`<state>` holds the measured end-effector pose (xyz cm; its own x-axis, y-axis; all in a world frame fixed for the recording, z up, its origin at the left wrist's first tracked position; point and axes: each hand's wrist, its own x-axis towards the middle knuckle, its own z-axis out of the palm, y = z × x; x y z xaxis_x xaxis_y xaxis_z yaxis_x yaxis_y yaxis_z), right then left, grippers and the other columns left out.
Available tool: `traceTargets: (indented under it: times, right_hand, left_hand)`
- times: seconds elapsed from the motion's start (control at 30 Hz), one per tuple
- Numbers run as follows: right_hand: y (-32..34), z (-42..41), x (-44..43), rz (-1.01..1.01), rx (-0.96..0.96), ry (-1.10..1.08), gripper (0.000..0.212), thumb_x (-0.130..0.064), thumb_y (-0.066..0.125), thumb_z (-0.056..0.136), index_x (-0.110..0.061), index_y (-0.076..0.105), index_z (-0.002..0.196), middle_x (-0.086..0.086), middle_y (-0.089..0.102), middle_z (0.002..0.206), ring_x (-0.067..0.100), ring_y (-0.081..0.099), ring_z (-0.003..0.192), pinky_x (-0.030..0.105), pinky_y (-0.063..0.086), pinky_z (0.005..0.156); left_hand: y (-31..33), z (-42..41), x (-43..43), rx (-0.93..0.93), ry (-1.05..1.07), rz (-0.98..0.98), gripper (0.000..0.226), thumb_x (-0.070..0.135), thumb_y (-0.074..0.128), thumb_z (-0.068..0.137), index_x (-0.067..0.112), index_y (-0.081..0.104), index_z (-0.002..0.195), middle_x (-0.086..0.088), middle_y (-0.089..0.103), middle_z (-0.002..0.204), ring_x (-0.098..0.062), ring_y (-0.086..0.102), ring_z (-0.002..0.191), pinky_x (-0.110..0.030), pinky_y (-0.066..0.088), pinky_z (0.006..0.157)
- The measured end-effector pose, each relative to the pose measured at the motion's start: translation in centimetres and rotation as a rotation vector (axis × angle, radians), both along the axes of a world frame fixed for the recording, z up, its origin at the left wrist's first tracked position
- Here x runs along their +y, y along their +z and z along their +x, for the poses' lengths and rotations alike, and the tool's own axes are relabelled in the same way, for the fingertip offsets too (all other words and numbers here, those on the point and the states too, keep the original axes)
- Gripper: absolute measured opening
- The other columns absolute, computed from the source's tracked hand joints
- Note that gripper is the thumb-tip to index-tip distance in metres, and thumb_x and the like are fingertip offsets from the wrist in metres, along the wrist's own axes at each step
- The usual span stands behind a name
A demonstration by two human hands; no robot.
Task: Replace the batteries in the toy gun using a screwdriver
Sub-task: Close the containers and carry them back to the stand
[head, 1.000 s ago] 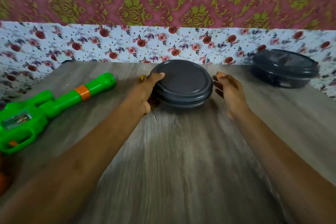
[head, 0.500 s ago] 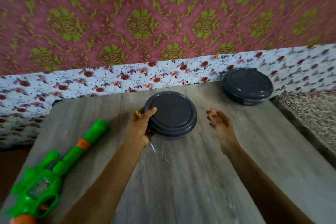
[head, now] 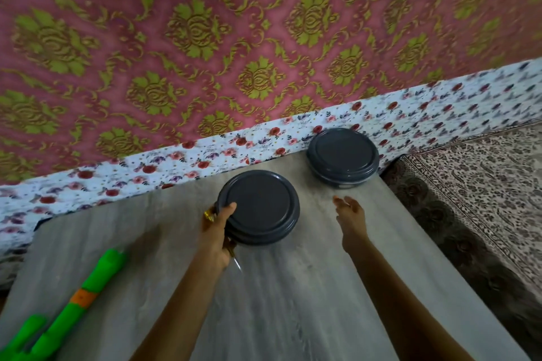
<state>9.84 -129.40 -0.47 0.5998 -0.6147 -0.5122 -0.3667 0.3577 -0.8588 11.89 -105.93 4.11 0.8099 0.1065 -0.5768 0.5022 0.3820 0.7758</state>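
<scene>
Find the left hand (head: 217, 233) clamped as before on the near-left rim of the near container (head: 261, 206), thumb over the lid, with the screwdriver (head: 208, 216) pinned in the same fist, yellow handle out at the far side and tip out at the near side. Find the right hand (head: 350, 211) drawn off that container's right side since a second ago: now apart from it, fingers loose, grasping nothing, pointing toward the far container (head: 342, 155) at the far right of the bench (head: 293, 308). Note the toy gun (head: 73, 303) untouched at the near-left corner, partly cut by the frame edge, well apart from both hands. Cannot tell the contents of either lidded container. Judge the task barely begun: no battery cover opened in view, tool in hand but idle. Judge the far container the likely next target, perhaps for batteries; unconfirmed.
</scene>
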Motion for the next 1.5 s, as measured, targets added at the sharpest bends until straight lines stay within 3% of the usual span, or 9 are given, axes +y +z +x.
traceTargets:
  times: [0.1, 0.23, 0.37, 0.57, 0.73, 0.93, 1.1, 1.3, 1.5]
  right_hand:
    - [-1.3, 2.1, -3.3, 0.124, 0.026, -0.016, 0.055, -0.036, 0.064, 0.085, -0.015, 0.043, 0.131, 0.011, 0.050, 0.111, 0.023, 0.054, 0.093, 0.033, 0.047, 0.079]
    - [-3.6, 5.1, -7.3, 0.224, 0.030, -0.078, 0.043, -0.045, 0.074, 0.073, -0.018, 0.043, 0.084, 0.000, 0.035, 0.071, 0.013, 0.037, 0.058, 0.027, 0.032, 0.049]
    - [-2.5, 6.8, -8.4, 0.225, 0.025, -0.137, 0.040, -0.036, 0.075, 0.075, -0.010, 0.046, 0.068, 0.005, 0.045, 0.065, 0.015, 0.040, 0.052, 0.026, 0.035, 0.048]
    - [-2.9, 7.7, -9.0, 0.296, -0.028, -0.196, 0.057, -0.033, 0.085, 0.061, -0.005, 0.051, 0.097, 0.004, 0.049, 0.071, 0.016, 0.045, 0.054, 0.029, 0.038, 0.049]
    - [-2.1, 6.8, -8.5, 0.225, -0.056, -0.187, 0.044, -0.028, 0.083, 0.061, -0.012, 0.045, 0.076, 0.010, 0.050, 0.086, 0.014, 0.044, 0.057, 0.027, 0.039, 0.051]
    - [-0.4, 4.1, -5.9, 0.191, -0.039, -0.178, 0.040, -0.026, 0.077, 0.069, -0.015, 0.041, 0.081, 0.009, 0.051, 0.090, 0.022, 0.051, 0.083, 0.038, 0.045, 0.074]
    - [1.9, 2.3, -1.0, 0.253, -0.100, -0.068, 0.059, -0.024, 0.075, 0.072, -0.001, 0.049, 0.120, 0.016, 0.058, 0.112, 0.030, 0.061, 0.099, 0.042, 0.054, 0.085]
    - [5.6, -0.8, 9.0, 0.259, -0.172, 0.088, 0.017, -0.019, 0.069, 0.080, -0.010, 0.055, 0.084, 0.012, 0.061, 0.104, 0.022, 0.062, 0.083, 0.040, 0.052, 0.087]
    - [8.5, -3.5, 20.8, 0.270, -0.177, 0.152, 0.030, -0.020, 0.069, 0.081, -0.003, 0.057, 0.103, 0.012, 0.058, 0.106, 0.028, 0.060, 0.094, 0.038, 0.050, 0.082]
  left_hand:
    - [-0.5, 1.2, -2.2, 0.012, 0.021, 0.015, 0.033, 0.021, 0.071, 0.080, 0.019, 0.059, 0.111, -0.005, 0.065, 0.100, -0.021, 0.061, 0.086, -0.035, 0.053, 0.066]
    - [-0.9, 2.7, -4.4, 0.027, 0.039, 0.033, 0.031, 0.022, 0.071, 0.081, 0.021, 0.058, 0.109, -0.003, 0.064, 0.098, -0.020, 0.060, 0.085, -0.029, 0.051, 0.055]
    - [-1.2, 3.6, -5.2, 0.021, 0.057, 0.057, 0.029, 0.021, 0.070, 0.081, 0.020, 0.058, 0.107, -0.004, 0.064, 0.099, -0.021, 0.061, 0.086, -0.031, 0.051, 0.056]
    - [-1.5, 4.4, -5.5, 0.009, 0.067, 0.077, 0.030, 0.021, 0.070, 0.081, 0.018, 0.058, 0.109, -0.009, 0.063, 0.109, -0.026, 0.061, 0.093, -0.037, 0.053, 0.063]
    - [-1.3, 3.9, -4.8, 0.016, 0.067, 0.060, 0.037, 0.021, 0.070, 0.081, 0.017, 0.058, 0.116, -0.011, 0.062, 0.115, -0.028, 0.060, 0.100, -0.038, 0.054, 0.067]
    - [-1.2, 1.9, -1.5, 0.014, 0.090, 0.060, 0.044, 0.023, 0.070, 0.081, 0.014, 0.057, 0.122, -0.012, 0.062, 0.119, -0.030, 0.059, 0.105, -0.043, 0.055, 0.079]
    - [-0.6, -0.3, 3.8, 0.015, 0.167, 0.070, 0.047, 0.026, 0.072, 0.079, 0.015, 0.057, 0.122, -0.011, 0.062, 0.118, -0.029, 0.060, 0.104, -0.045, 0.055, 0.082]
    - [1.2, -3.5, 13.7, -0.031, 0.312, 0.030, 0.046, 0.029, 0.072, 0.079, 0.016, 0.059, 0.120, -0.009, 0.065, 0.117, -0.024, 0.064, 0.094, -0.035, 0.053, 0.063]
    - [3.8, -6.8, 24.8, -0.098, 0.395, 0.031, 0.037, 0.025, 0.069, 0.082, 0.012, 0.059, 0.116, -0.010, 0.065, 0.113, -0.026, 0.063, 0.091, -0.038, 0.053, 0.072]
